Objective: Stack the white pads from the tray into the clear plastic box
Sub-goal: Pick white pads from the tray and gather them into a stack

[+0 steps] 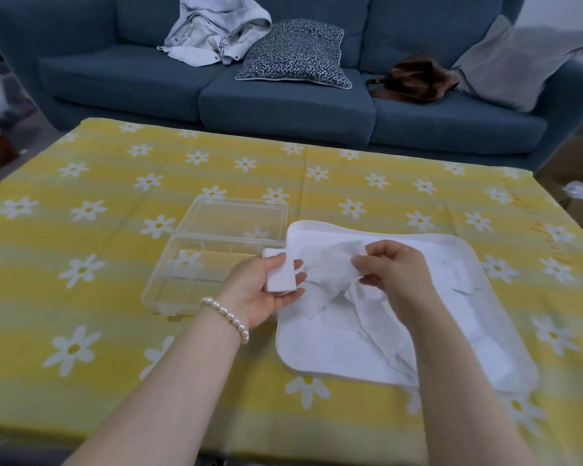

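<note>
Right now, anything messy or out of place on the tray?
Yes. The pads on the white tray are a crumpled, loose heap, not flat. The right hand pinches one thin pad; the left hand holds a small neat stack. The clear plastic box looks empty.

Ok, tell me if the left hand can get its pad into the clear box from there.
Probably yes: the left hand holds a white pad right beside the clear box, whose lid lies open, nothing between.
</note>
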`<state>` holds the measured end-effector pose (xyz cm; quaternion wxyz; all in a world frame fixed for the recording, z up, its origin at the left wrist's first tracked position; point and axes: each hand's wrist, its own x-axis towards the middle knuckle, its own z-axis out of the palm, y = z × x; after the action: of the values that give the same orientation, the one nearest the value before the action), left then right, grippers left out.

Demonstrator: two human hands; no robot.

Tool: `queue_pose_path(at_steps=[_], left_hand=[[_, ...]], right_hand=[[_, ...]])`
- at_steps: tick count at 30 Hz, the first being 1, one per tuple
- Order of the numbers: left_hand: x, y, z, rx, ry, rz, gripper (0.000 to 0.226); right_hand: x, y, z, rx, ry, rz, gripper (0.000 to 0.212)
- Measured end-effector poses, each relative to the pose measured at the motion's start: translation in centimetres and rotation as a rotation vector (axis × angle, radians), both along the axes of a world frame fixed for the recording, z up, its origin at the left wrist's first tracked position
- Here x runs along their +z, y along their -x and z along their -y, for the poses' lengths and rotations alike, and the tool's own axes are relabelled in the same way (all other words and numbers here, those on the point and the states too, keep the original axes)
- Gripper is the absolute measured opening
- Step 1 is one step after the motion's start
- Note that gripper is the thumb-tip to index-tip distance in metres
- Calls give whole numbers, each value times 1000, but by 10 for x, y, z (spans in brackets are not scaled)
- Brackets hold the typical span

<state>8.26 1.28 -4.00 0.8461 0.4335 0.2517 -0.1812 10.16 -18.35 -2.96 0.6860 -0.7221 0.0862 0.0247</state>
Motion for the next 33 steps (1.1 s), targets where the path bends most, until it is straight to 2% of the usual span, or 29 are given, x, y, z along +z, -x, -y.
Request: queue_pose_path(at_steps=[2,4,9,11,20,25,26,29,31,33], left_hand=[[-1,2,4,-75,-28,21,13],[-1,5,9,-175,-24,28,16],[-1,11,24,-334,66,90,28],[-1,10,27,-371,86,107,31],[-5,9,33,-368,110,110,43],[-8,8,35,-363,121,116,71],[-6,9,35,-376,114,126,69],[-4,12,34,-396,82,188,38],[-2,13,30,-386,87,219,30],[1,13,23,-368,117,225,34]], right_hand=[[12,7,5,154,-232,-18,14],[19,11,6,301,-356,-31,10],[19,15,-5,481,-242,-81,27],[17,14,-9,459,-163,-60,33],[10,10,-15,285,29,3,23],[9,9,-16,254,136,-1,19],[9,9,-16,250,169,5,19],[9,10,-20,235,283,50,24],[8,9,-23,201,335,94,26],[6,9,-22,161,335,90,26]])
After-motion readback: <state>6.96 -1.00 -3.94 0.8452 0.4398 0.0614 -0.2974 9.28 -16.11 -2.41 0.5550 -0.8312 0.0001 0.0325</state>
